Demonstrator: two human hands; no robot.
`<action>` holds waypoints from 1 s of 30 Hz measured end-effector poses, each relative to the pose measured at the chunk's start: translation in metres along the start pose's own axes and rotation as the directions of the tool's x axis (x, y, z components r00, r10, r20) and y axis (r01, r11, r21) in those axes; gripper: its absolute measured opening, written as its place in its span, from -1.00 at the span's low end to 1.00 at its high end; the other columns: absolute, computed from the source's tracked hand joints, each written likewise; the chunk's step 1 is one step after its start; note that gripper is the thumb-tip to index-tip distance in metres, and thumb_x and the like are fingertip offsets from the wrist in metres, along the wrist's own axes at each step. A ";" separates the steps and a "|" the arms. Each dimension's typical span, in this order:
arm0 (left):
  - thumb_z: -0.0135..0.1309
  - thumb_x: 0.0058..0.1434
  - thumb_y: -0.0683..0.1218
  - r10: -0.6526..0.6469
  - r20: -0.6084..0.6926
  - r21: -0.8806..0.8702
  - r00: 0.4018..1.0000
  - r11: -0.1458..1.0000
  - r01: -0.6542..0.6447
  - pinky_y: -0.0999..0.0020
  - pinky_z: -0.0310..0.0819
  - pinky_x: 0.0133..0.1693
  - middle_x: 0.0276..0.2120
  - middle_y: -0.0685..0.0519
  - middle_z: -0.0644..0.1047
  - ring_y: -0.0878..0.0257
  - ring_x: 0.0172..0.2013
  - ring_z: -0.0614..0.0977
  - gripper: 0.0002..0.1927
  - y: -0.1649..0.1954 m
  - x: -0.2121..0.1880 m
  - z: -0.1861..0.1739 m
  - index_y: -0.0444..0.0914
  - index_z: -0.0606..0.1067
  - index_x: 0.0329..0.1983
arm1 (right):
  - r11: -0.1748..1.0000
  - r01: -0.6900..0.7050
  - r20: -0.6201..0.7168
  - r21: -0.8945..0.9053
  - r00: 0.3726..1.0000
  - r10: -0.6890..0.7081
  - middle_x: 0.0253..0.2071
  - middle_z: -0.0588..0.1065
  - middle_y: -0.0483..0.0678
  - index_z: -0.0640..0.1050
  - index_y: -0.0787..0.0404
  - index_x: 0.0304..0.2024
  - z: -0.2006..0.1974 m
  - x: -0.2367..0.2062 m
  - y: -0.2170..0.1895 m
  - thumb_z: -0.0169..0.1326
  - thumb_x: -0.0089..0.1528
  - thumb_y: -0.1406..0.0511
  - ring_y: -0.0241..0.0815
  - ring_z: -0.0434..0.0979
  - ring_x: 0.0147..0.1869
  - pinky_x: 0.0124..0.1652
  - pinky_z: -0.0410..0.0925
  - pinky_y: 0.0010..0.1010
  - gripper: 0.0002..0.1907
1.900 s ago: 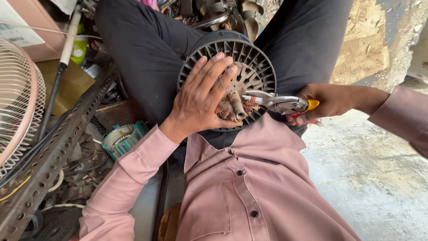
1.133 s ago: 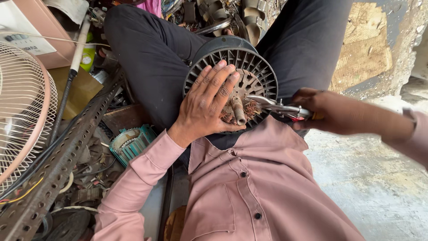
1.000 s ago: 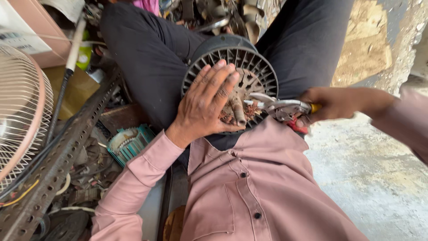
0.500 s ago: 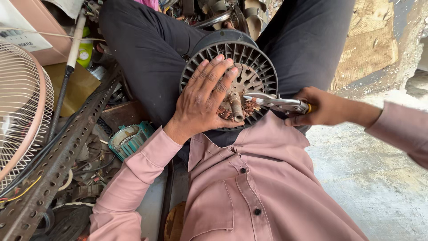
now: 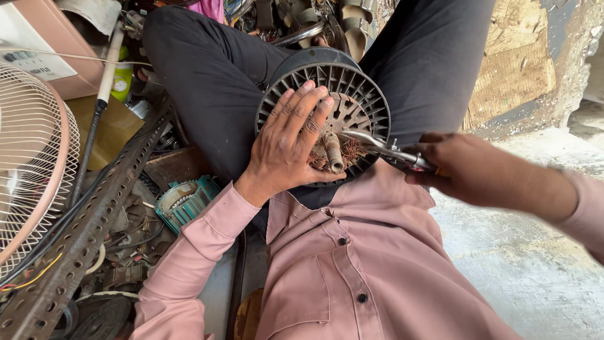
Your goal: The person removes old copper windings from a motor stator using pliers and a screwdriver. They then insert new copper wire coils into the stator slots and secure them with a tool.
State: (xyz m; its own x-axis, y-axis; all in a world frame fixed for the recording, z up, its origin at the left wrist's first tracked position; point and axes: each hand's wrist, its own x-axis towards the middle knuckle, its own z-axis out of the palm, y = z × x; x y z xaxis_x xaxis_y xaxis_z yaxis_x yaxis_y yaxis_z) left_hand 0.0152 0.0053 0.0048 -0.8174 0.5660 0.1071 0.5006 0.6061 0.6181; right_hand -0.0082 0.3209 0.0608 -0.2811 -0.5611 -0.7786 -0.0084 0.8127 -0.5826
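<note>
A round black finned motor rotor (image 5: 352, 88) rests on my lap between my dark trouser legs. My left hand (image 5: 286, 141) lies flat on its face, fingers spread, holding it steady. A short metal shaft (image 5: 331, 154) and reddish copper wire (image 5: 353, 153) show at its centre. My right hand (image 5: 462, 170) grips metal pliers (image 5: 384, 148) by the handles. The pliers' jaws reach into the copper wire beside the shaft.
At the left stand a wire fan guard (image 5: 31, 170), a perforated steel angle bar (image 5: 82, 233), a teal motor stator (image 5: 185, 201) and a tangle of scrap and cables. A cardboard box (image 5: 44, 50) sits top left. Concrete floor (image 5: 535, 277) lies at the right.
My right hand has kept working the pliers back and forth at the rotor's centre, jaws staying at the copper wire. My left hand has stayed on the rotor. The view shifted slightly.
</note>
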 end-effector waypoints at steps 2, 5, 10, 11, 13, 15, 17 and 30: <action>0.24 0.11 0.55 0.025 -0.015 -0.002 1.000 1.000 -0.025 -0.10 0.11 0.48 0.40 -0.17 0.27 -0.11 0.45 0.26 0.18 0.001 -0.001 0.003 -0.31 0.16 0.50 | 0.842 0.528 -0.124 0.112 0.848 -0.515 -0.18 0.49 0.04 0.56 0.30 -0.23 -0.004 0.013 0.024 0.14 0.27 0.22 -0.13 0.53 -0.28 -0.26 0.46 -0.34 -0.76; 0.25 0.11 0.54 0.017 0.002 0.004 1.000 1.000 -0.017 -0.09 0.12 0.48 0.40 -0.17 0.27 -0.11 0.45 0.27 0.17 0.004 -0.005 0.006 -0.31 0.18 0.50 | 0.838 0.450 0.109 0.309 0.858 -0.501 -0.31 0.57 0.02 0.61 0.33 -0.26 0.000 0.038 0.064 0.19 0.18 0.33 -0.15 0.61 -0.30 -0.26 0.50 -0.34 -0.84; 0.27 0.10 0.53 0.016 0.007 -0.003 1.000 1.000 -0.015 -0.09 0.13 0.46 0.39 -0.18 0.27 -0.12 0.44 0.27 0.17 0.003 -0.005 0.010 -0.32 0.19 0.49 | 0.804 0.215 0.276 0.554 0.864 -0.421 -0.36 0.66 -0.03 0.63 0.37 -0.23 0.016 0.060 0.107 0.16 0.05 0.49 -0.23 0.60 -0.26 -0.21 0.51 -0.35 -0.78; 0.27 0.10 0.53 0.022 0.001 -0.003 1.000 1.000 -0.022 -0.10 0.13 0.46 0.39 -0.19 0.27 -0.12 0.44 0.27 0.18 0.002 -0.004 0.010 -0.33 0.19 0.49 | 0.802 0.216 0.273 0.557 0.864 -0.422 -0.35 0.66 -0.04 0.63 0.37 -0.21 0.015 0.062 0.109 0.15 0.03 0.50 -0.25 0.59 -0.25 -0.19 0.50 -0.35 -0.74; 0.27 0.10 0.53 0.021 -0.012 -0.002 1.000 1.000 -0.021 -0.10 0.13 0.46 0.39 -0.19 0.27 -0.12 0.44 0.27 0.17 0.001 -0.004 0.009 -0.33 0.19 0.49 | 0.809 0.209 0.271 0.550 0.871 -0.409 -0.35 0.65 -0.05 0.62 0.36 -0.14 0.015 0.063 0.111 0.16 0.01 0.49 -0.27 0.57 -0.26 -0.21 0.49 -0.35 -0.67; 0.28 0.10 0.52 0.012 -0.008 -0.004 1.000 1.000 -0.012 -0.10 0.14 0.46 0.39 -0.18 0.28 -0.11 0.44 0.27 0.16 0.000 -0.004 0.009 -0.32 0.19 0.49 | 0.815 0.195 0.261 0.546 0.884 -0.387 -0.38 0.63 -0.07 0.61 0.33 -0.06 0.016 0.062 0.110 0.18 0.00 0.46 -0.29 0.55 -0.31 -0.28 0.48 -0.35 -0.59; 0.28 0.12 0.52 0.009 -0.019 -0.003 1.000 1.000 -0.009 -0.09 0.14 0.47 0.40 -0.17 0.27 -0.10 0.45 0.27 0.16 0.000 -0.004 0.009 -0.31 0.19 0.49 | 0.894 0.206 0.217 0.398 0.926 -0.310 -0.48 0.54 -0.01 0.68 0.29 -0.18 0.021 0.059 0.106 0.21 0.16 0.33 -0.21 0.44 -0.47 -0.43 0.37 -0.28 -0.79; 0.28 0.10 0.53 -0.004 -0.008 -0.003 1.000 1.000 0.004 -0.10 0.11 0.48 0.41 -0.14 0.26 -0.10 0.46 0.25 0.20 -0.003 -0.008 0.014 -0.29 0.13 0.52 | 0.983 -0.057 -0.111 -0.174 0.993 0.038 -0.31 0.57 -0.02 0.61 0.23 -0.11 0.004 0.006 0.009 0.18 0.22 0.04 -0.08 0.56 -0.53 -0.42 0.46 -0.20 -0.59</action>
State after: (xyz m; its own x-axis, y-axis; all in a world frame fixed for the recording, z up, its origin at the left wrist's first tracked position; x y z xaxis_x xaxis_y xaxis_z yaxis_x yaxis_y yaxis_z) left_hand 0.0246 0.0066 -0.0082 -0.8214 0.5595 0.1107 0.4969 0.6067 0.6205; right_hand -0.0056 0.3242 0.0499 -0.3859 -0.5093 -0.7692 -0.1594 0.8581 -0.4881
